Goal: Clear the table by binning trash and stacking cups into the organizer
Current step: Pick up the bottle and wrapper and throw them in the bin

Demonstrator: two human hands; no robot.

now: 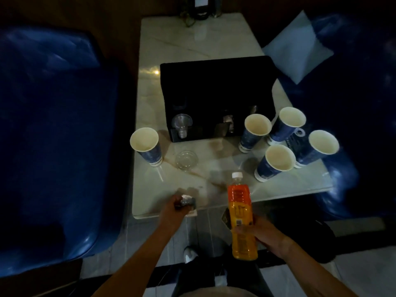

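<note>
Trash in both hands: my right hand [255, 230] grips the orange bottle [241, 215] at lower centre, my left hand [174, 211] is closed on a crumpled wrapper [188, 201] at the table [225, 185] edge. Five paper cups [276, 161] wait mid-frame by the organizer [216, 91]. Bin not visible. Risk: wrapper slips w/ a loose grip, or the bottle clips a cup.
</note>
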